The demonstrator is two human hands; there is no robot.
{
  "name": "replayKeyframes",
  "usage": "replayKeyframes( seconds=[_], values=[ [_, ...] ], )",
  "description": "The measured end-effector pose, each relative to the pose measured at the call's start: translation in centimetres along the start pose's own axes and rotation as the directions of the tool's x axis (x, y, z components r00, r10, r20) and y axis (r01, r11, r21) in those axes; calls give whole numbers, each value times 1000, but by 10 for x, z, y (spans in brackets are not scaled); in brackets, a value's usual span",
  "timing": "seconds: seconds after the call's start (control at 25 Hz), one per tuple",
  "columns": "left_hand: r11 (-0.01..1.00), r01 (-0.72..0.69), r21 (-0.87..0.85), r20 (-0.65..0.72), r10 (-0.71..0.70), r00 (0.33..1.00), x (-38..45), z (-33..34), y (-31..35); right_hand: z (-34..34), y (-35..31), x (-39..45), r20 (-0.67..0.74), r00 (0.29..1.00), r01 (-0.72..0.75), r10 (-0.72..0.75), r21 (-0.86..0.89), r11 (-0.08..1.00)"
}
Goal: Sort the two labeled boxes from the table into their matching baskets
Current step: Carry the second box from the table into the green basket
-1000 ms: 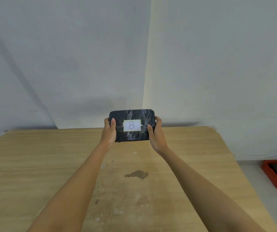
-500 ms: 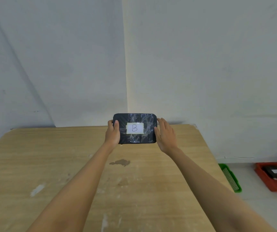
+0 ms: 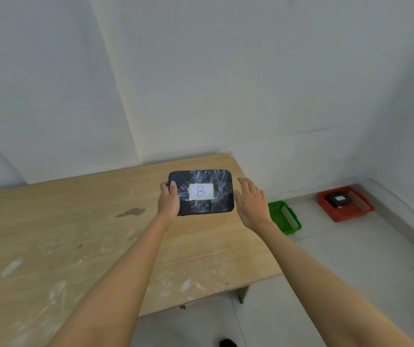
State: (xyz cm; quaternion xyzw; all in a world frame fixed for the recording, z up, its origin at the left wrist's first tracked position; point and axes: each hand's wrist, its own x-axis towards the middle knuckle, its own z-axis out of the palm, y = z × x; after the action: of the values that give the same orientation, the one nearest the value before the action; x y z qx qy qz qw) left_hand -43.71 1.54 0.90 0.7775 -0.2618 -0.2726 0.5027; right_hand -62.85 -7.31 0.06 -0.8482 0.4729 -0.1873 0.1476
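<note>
1. Box B [image 3: 200, 192]: dark, flat, rounded corners, wrapped in clear crinkled film. White label marked "B" faces the camera, letter upright. Held in the air above the far right part of the table [image 3: 50, 234], tilted up toward the viewer.
2. Axis: the long side runs left to right; the short ends point toward the two hands.
3. Left hand [image 3: 168, 202]: fingers closed round the box's left short end, thumb on the labelled face, the rest hidden behind. It appears to carry the box alone.
4. Right hand [image 3: 252, 205]: fingers spread and straight, palm facing the box's right end, just beside it. Whether the palm touches the edge cannot be told; it is not gripping.
5. Handling, as judged: stiff enough to keep its shape from one end; probably light, since one hand bears it. The film looks slick, so a pinch on a face could slide. Best hold: both short ends, or thumb on top with fingers underneath.
6. Green basket [image 3: 284, 217]: on the floor right of the table, nearest the box; seems empty. Any marking is not legible.
7. Red basket [image 3: 346, 207]: farther right on the floor, holding a dark box with a white label [image 3: 339, 199], letter too small to read.
8. Status, as judged: one box looks sorted; box B probably belongs in the green basket.
</note>
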Motion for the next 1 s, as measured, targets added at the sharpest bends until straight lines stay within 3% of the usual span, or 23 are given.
replayKeyframes(
  seconds=[0.28,0.64,1.0],
  values=[
    [1000,-13,-3,40,13,999,-22,132,35,-58,134,0,-20,994,-104,103,-45,994],
    [998,-45,-39,6,45,999,-11,332,111,-145,326,54,50,996,-63,73,-186,981],
    [996,88,0,36,-88,995,55,463,104,-123,437,150,158,984,-50,87,-225,973]
  ],
)
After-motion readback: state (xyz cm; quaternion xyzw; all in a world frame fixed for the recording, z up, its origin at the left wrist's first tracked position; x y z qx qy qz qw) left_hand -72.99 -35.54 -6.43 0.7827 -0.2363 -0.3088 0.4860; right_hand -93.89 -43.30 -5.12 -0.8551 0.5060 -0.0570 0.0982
